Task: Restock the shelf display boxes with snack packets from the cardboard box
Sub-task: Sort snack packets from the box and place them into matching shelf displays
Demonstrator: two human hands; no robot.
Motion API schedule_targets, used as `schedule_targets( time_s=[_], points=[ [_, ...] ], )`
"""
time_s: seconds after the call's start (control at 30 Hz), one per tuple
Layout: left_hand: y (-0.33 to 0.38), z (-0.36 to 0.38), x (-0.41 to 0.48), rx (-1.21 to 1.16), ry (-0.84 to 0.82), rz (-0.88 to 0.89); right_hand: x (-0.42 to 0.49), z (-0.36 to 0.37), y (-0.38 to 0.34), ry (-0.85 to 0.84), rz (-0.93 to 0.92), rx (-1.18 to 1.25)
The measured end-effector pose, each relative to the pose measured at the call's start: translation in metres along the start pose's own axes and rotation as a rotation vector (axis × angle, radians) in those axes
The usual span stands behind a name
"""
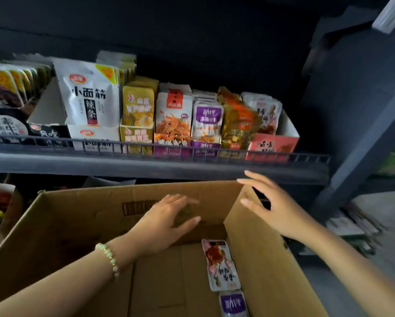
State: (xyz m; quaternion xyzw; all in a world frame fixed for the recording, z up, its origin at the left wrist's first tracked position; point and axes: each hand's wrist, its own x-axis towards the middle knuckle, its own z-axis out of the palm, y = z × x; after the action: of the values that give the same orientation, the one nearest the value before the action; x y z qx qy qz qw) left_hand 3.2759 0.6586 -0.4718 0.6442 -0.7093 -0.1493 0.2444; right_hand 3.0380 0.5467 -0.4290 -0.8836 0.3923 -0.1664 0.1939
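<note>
1. step in hand, as judged: fetching the last snack packets out of the cardboard box (77, 220), which sits just below the shelf (146, 168).
2. left hand (169, 220), the one with a bead bracelet (109, 259), is inside the box near the far wall; its fingers are spread and relaxed and hold nothing.
3. right hand (272, 202) is at the top corner of the upright right flap, fingers straight and apart, gripping nothing; contact with the flap cannot be told.
4. to do it well: the right hand steadies the flap while the left hand drops to the box floor at the right side, where the packets lie flat.
5. matching by print: the purple packet (234, 304) likely goes to the purple display box (205, 149), and the white-pink packet (220, 265) perhaps to the red display box (272, 145).
6. counts: hands, two; cardboard box, one; packets seen in it, two; display boxes from the white one rightward, six; the dark ones at far left are unclear.
</note>
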Motion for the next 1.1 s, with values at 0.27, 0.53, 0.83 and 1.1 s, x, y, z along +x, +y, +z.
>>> schedule_targets(
  time_s=[0.27,0.53,0.83,1.1],
  points=[
    [-0.014,0.098,-0.012,-0.251,-0.466,-0.365,-0.018,0.032,0.021,-0.098,0.107,0.046],
    [0.004,0.182,-0.017,-0.682,-0.707,-0.613,-0.018,0.035,0.024,-0.063,0.115,0.063],
    [0.039,0.218,-0.022,-0.817,-0.702,-0.71,-0.018,0.036,0.027,-0.071,0.105,0.052],
    [0.015,0.127,-0.028,-0.726,-0.508,-0.568,-0.019,0.038,0.028,-0.078,0.111,0.008]
  ],
)
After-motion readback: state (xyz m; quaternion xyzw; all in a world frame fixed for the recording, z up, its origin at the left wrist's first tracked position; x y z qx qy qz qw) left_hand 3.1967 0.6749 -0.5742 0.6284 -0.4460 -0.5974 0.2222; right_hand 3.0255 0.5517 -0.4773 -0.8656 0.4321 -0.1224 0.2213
